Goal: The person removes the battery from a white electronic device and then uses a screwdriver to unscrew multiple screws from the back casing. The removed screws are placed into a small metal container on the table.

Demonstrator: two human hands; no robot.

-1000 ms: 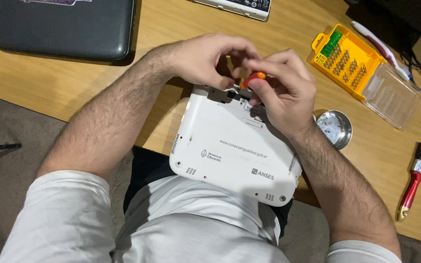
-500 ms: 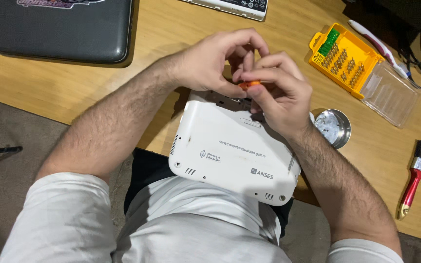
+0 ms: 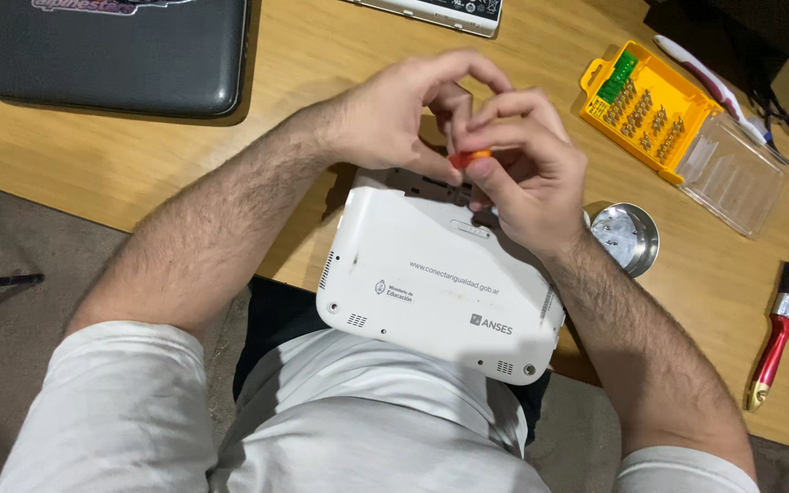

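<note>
from the head view, the left hand [image 3: 394, 114] and right hand [image 3: 527, 178] meet over the far edge of a white netbook [image 3: 436, 283] lying bottom-up, half on the wooden desk [image 3: 139, 155], half over the lap. both pinch a small orange-handled screwdriver [image 3: 468, 158] between fingertips. just right sits a round metal dish [image 3: 630, 239], beyond it a yellow bit case [image 3: 650, 114]; a red-handled brush [image 3: 783, 329] lies near the desk's edge.

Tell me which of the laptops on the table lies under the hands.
The white laptop, turned bottom-up at the table's near edge, under both hands. The dark grey laptop lies shut at the far left, untouched.
</note>
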